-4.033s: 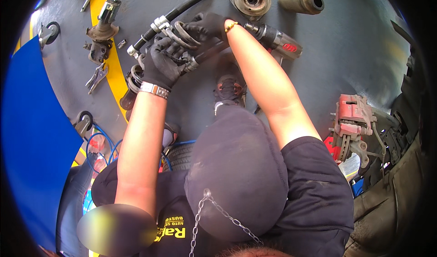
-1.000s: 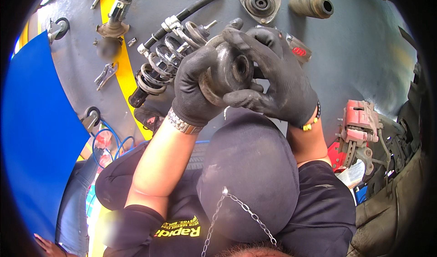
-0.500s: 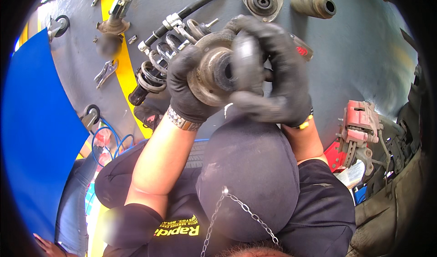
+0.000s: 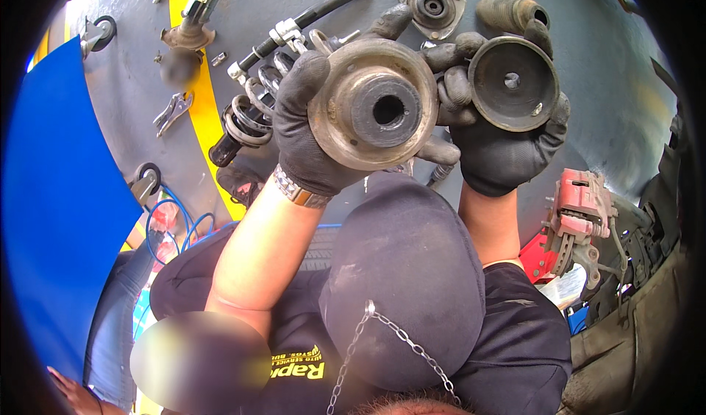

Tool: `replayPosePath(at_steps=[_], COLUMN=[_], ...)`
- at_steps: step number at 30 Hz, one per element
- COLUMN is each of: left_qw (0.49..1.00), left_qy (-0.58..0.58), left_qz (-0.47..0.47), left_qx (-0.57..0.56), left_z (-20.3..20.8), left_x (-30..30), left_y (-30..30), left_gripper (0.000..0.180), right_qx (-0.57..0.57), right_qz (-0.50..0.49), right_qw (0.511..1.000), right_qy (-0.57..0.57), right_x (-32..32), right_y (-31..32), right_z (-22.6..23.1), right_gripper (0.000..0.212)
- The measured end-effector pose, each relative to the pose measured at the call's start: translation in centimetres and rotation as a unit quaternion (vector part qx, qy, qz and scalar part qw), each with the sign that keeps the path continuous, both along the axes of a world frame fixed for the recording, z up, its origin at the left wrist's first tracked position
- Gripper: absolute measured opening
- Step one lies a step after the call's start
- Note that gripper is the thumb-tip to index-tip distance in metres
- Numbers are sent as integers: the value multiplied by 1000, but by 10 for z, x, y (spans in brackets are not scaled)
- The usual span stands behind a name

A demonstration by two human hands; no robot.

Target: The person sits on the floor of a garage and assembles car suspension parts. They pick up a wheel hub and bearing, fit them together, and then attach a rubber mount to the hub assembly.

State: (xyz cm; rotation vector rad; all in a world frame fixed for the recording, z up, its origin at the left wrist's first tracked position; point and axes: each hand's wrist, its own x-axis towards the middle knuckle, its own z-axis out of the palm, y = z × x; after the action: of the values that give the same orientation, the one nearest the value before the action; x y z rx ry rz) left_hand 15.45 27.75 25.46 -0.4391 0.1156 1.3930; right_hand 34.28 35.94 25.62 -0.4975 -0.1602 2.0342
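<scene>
While your two gloved hands stand raised side by side above the workshop floor (image 4: pixel 588 121), your left hand (image 4: pixel 305 146) is clamped on a flanged spring seat (image 4: pixel 342 124), thumb over its near edge, palm along its left side. That seat is a round, worn metal piece with a black rubber centre (image 4: pixel 371 113), and its bored hole is turned up toward you. Your right hand (image 4: pixel 489 161) is closed around a shallow dished cap (image 4: pixel 507 98), dark inside with a pale mark at the middle, its open face also toward you. The cap lies to the right of the seat and apart from it, with gloved fingers in the gap; you can't tell from here which hand owns the fingertip low between them. Past your left hand lies a coil-over strut (image 4: pixel 239 121), partly hidden behind the glove, with a spring compressor (image 4: pixel 283 36) along its coils. Beyond the parts you hold, a triangular strut mount (image 4: pixel 432 9) and a ribbed dust boot (image 4: pixel 504 10) sit near each other on the floor. Locking pliers (image 4: pixel 174 113) lie just left of the yellow floor stripe (image 4: pixel 211 117), below a second strut (image 4: pixel 187 36). To your right is a red brake caliper (image 4: pixel 581 194); at the lower left edge, another person's hand (image 4: pixel 70 396) shows.
</scene>
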Motion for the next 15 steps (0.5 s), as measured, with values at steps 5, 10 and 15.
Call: replayPosePath(at_steps=[5,10,15], left_qw=[999,998,1000], left_qy=[-40,-54,-1], left_qz=[5,7,-6], left_qx=[-6,-13,-4], left_z=[16,29,21], left_x=[1,8,7], left_y=[4,15,12], left_gripper=[68,68,71], right_qx=[-71,-38,-89], right_qz=[-68,-1,25], right_qw=[989,998,993], right_qy=[-112,55,79], right_x=[-6,-1,-6], right_y=[0,4,0], right_z=[3,-19,-15], right_gripper=[65,61,70])
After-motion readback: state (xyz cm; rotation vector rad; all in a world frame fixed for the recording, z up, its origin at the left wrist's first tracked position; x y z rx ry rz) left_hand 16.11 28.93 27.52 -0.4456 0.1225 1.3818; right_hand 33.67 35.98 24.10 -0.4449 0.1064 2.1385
